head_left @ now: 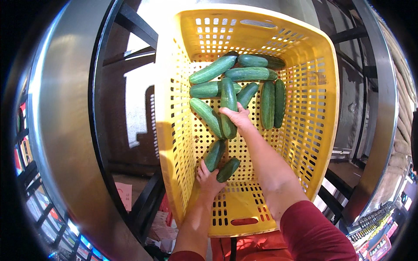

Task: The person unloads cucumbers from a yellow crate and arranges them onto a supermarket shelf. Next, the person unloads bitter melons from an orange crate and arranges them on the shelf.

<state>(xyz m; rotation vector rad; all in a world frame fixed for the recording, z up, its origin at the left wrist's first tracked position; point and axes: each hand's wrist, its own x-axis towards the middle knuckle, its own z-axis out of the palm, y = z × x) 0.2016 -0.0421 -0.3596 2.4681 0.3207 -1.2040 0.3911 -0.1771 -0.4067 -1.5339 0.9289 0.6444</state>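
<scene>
Several green cucumbers lie in a deep yellow plastic crate (331,107) with perforated walls and floor. My right hand (241,118) grips a long cucumber (229,106) by its right side, thumb across the top. Near the crate's front left, my left hand (209,178) is around two cucumbers: a dark one (215,156) under the fingers and a shorter one (228,170) on the thumb side. A paler cucumber (207,115) lies left of my right hand, and another (248,94) is partly hidden just beyond it. Two cucumbers (268,106) stand side by side near the right wall.
More cucumbers (250,74) lie at the crate's far end. Stainless steel surfaces (68,107) run along both sides, with black metal frame bars (135,27) beside the crate. A pink paper (124,195) bearing writing hangs at lower left. Long brown roots or similar produce (403,84) lie at far right.
</scene>
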